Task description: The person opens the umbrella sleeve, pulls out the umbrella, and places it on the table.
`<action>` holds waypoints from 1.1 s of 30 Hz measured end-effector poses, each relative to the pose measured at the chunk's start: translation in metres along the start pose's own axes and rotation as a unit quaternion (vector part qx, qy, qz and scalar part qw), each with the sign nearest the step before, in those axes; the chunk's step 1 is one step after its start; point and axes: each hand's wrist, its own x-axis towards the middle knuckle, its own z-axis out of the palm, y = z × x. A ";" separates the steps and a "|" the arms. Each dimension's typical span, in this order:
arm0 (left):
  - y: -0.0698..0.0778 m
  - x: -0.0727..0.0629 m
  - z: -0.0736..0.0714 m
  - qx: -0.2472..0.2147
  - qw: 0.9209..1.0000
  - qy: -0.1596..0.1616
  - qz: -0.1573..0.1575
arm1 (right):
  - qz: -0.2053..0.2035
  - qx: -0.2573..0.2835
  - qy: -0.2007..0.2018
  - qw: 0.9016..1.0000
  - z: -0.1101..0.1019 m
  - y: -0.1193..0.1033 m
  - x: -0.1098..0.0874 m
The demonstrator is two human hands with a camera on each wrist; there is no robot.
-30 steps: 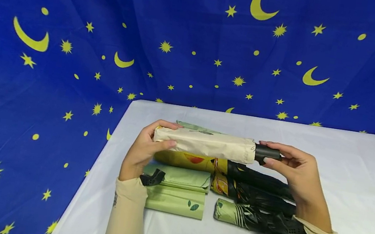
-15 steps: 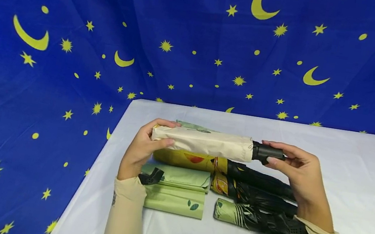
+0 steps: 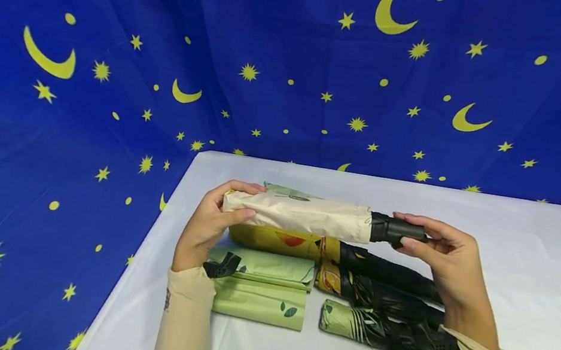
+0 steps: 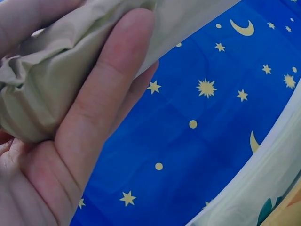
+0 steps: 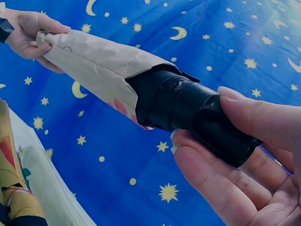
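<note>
A folded umbrella (image 5: 162,101) with a black handle sticks out of a cream umbrella sleeve (image 3: 307,215), held level over the table. My left hand (image 3: 215,213) grips the sleeve's far left end, thumb in front and fingers behind. In the left wrist view, the sleeve's cloth (image 4: 42,94) bunches up in the palm. My right hand (image 3: 444,248) pinches the black handle (image 5: 221,127) between thumb and fingers. Between handle and sleeve mouth a stretch of dark folded cloth shows. The rest of the umbrella is hidden inside the sleeve.
Below lie a yellow sleeve (image 3: 271,239) and green sleeves (image 3: 261,305) on the left. To their right are several black folded umbrellas, including one with a green-patterned end (image 3: 346,319). Another green piece (image 3: 284,189) lies behind the cream sleeve. A white cloth covers the table (image 3: 541,286).
My left hand and the cream sleeve have shifted left, while my right hand with the handle has edged right. More black cloth shows at the sleeve's mouth.
</note>
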 end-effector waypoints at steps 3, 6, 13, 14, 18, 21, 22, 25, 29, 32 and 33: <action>0.000 0.000 0.000 -0.005 1.000 0.001 -0.005 | 0.000 0.000 -0.001 1.000 -0.001 0.000 0.000; 0.001 -0.001 0.000 -0.007 1.000 0.008 -0.003 | 0.004 -0.008 0.001 1.000 -0.001 0.000 0.000; 0.000 -0.003 -0.001 -0.008 1.000 0.014 -0.005 | 0.016 -0.016 0.005 1.000 -0.002 -0.002 -0.003; 0.000 -0.003 -0.001 -0.008 1.000 0.014 -0.006 | 0.016 -0.015 0.003 1.000 -0.002 -0.002 -0.003; 0.000 -0.004 -0.002 -0.007 1.000 0.018 -0.008 | 0.003 -0.003 0.000 1.000 -0.003 -0.002 -0.003; 0.001 -0.005 -0.003 -0.008 1.000 0.025 -0.011 | -0.005 0.010 0.000 1.000 -0.005 -0.002 -0.003; 0.001 -0.006 -0.004 -0.007 1.000 0.025 -0.012 | -0.007 0.013 0.001 1.000 -0.005 -0.002 -0.003; -0.001 -0.006 -0.006 -0.006 1.000 0.026 -0.011 | -0.013 0.024 -0.003 1.000 -0.006 -0.002 -0.004; -0.002 -0.006 -0.007 -0.014 1.000 0.018 0.001 | -0.027 0.050 -0.014 0.998 -0.007 -0.001 -0.002; -0.001 -0.006 -0.008 -0.024 1.000 0.020 0.004 | -0.031 0.057 -0.018 0.998 -0.008 -0.001 -0.002; -0.001 -0.007 -0.008 -0.026 0.999 0.024 0.002 | -0.031 0.057 -0.018 0.998 -0.009 -0.001 -0.002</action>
